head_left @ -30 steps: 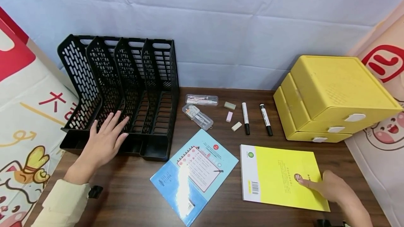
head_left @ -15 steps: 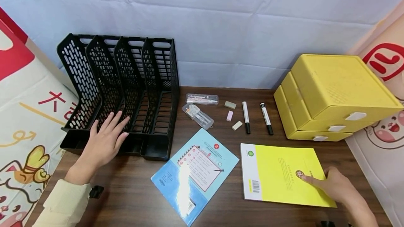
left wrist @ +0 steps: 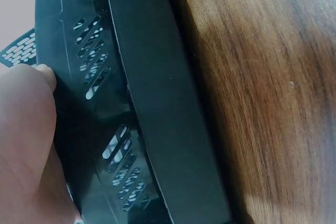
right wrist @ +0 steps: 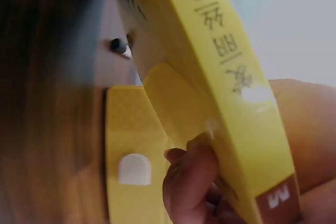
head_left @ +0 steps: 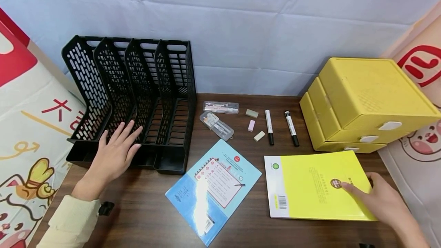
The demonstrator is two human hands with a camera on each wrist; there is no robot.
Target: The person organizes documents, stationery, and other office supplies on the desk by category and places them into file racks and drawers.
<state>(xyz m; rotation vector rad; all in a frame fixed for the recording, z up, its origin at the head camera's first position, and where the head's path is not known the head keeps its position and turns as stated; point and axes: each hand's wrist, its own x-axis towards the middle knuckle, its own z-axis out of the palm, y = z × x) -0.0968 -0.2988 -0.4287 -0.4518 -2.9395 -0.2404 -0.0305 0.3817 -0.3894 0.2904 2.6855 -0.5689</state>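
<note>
My left hand [head_left: 115, 154] rests with straight, spread fingers on the front of a black file rack [head_left: 171, 160]. The left wrist view has the thumb [left wrist: 23, 119] against the black plastic of the rack. At the right, my right hand [head_left: 384, 198] grips a thick yellow book [head_left: 303, 186] by its right side, thumb on the cover and fingers beneath. From the right wrist, the yellow spine [right wrist: 226, 77] stands tilted up off the table, with curled fingers [right wrist: 191, 177] on its underside. A blue booklet [head_left: 213, 190] lies flat between the hands.
Behind the book stands a yellow drawer unit [head_left: 372, 98] with white handles. Two markers [head_left: 269, 127], several small erasers [head_left: 252, 125] and two clear plastic cases [head_left: 220, 107] lie toward the back of the table. A pale cloth [head_left: 241, 30] hangs behind.
My right hand has moved right and slightly away, sliding the yellow book along and raising its right side, with fingers now under it. My left hand has stayed on the rack.
</note>
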